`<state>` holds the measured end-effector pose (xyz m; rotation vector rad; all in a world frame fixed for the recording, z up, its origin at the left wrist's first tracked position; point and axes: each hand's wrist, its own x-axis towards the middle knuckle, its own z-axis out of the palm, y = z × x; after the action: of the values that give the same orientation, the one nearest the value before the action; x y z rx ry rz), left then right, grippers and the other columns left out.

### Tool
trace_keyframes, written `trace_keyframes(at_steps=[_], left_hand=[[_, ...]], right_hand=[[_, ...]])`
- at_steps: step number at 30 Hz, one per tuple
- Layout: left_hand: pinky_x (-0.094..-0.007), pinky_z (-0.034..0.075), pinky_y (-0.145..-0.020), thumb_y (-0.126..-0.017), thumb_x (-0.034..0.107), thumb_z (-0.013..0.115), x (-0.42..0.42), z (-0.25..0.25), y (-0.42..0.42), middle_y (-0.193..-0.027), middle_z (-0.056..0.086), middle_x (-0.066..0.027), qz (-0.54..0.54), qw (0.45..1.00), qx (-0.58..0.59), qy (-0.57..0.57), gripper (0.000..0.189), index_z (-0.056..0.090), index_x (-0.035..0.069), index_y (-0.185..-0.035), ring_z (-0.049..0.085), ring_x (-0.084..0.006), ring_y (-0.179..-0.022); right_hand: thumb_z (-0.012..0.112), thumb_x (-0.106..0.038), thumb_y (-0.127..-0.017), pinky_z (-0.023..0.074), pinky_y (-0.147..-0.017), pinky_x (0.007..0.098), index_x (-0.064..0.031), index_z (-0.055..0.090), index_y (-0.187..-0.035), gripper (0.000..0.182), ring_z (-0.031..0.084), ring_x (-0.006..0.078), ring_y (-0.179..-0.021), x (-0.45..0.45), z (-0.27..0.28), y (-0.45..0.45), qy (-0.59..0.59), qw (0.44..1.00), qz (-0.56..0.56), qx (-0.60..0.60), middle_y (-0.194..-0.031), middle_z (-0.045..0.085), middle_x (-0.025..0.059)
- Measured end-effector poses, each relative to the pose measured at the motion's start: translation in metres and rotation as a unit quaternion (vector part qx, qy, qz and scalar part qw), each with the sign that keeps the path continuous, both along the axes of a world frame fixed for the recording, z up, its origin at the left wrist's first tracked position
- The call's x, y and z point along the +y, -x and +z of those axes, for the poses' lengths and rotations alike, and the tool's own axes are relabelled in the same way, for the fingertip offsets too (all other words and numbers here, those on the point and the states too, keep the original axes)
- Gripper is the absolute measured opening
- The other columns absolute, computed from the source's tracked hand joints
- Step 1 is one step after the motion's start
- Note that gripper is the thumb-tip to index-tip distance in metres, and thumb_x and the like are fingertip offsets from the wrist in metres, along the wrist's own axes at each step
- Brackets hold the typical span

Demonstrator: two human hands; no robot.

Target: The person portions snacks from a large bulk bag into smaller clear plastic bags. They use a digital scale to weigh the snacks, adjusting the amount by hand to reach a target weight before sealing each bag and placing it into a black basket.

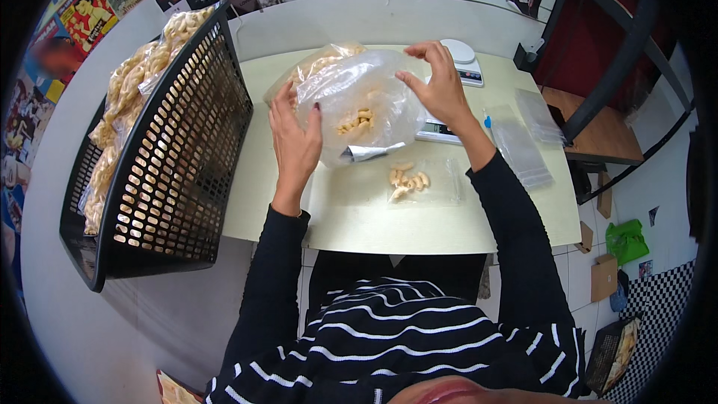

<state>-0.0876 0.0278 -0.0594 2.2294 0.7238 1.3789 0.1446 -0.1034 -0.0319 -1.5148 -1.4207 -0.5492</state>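
Observation:
A large clear plastic bag (387,78) stands in front of me, with several pale curved snack pieces (359,122) low inside it. Along its left side, my left hand (297,140) grips the film, with the thumb on the near face. My right hand (440,87) is at the upper right rim, thumb and fingers apart; whether it pinches the film is unclear. Behind is a fuller bag of similar pieces (331,57). A small clear bag (443,185) lies nearer me, with several curved pieces (412,179) in or on it.
A black perforated basket (179,140) holding filled bags (134,78) stands left. Behind my right hand sits a white digital scale (461,51); another scale (440,130) is partly covered by the large bag. Flat clear bags (519,146) lie right, beside a blue object (487,122).

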Motion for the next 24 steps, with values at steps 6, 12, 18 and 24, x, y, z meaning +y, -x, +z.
trace_keyframes(at_steps=[6,12,18,24], left_hand=[[-0.0416,0.043,-0.095,-0.064,0.024,0.086,-0.030,0.031,-0.011,-0.123,0.051,-0.0167,0.061,0.960,0.110,-0.250,0.093,0.039,0.012,-0.143,0.051,-0.0341,-0.111],[-0.0423,0.052,-0.083,-0.064,0.011,0.082,-0.018,0.025,-0.018,-0.116,0.054,-0.0142,0.030,0.972,0.142,-0.184,0.083,0.045,0.014,-0.138,0.058,-0.0351,-0.104],[-0.0416,0.053,-0.079,-0.067,-0.004,0.070,-0.007,0.023,-0.018,-0.109,0.058,-0.0104,0.101,0.955,0.148,-0.235,0.066,0.054,0.013,-0.129,0.060,-0.0320,-0.097],[-0.0403,0.055,-0.073,-0.068,-0.004,0.067,0.002,0.025,-0.017,-0.104,0.059,-0.0065,0.153,0.953,0.150,-0.215,0.062,0.056,0.015,-0.125,0.061,-0.0291,-0.089]], right_hand=[[0.068,-0.003,-0.075,0.0424,-0.082,0.0380,-0.0079,0.057,-0.094,0.022,0.053,0.0247,-0.092,-0.017,0.007,0.054,0.009,0.984,-0.068,-0.163,-0.097,0.056,0.0052],[0.066,-0.011,-0.077,0.0480,-0.085,0.0364,-0.0069,0.063,-0.090,0.013,0.060,0.0224,-0.095,-0.007,-0.034,0.064,0.055,0.944,0.022,-0.323,-0.097,0.062,0.0068],[0.075,-0.032,-0.073,0.0406,-0.100,0.0393,-0.0033,0.065,-0.111,0.049,0.056,0.0265,-0.110,0.016,-0.036,0.058,0.278,0.924,-0.032,-0.259,-0.111,0.063,0.0126],[0.076,-0.039,-0.073,0.0399,-0.099,0.0399,-0.0039,0.063,-0.120,0.060,0.057,0.0291,-0.114,0.031,-0.028,0.033,0.401,0.882,-0.120,-0.218,-0.115,0.065,0.0150]])
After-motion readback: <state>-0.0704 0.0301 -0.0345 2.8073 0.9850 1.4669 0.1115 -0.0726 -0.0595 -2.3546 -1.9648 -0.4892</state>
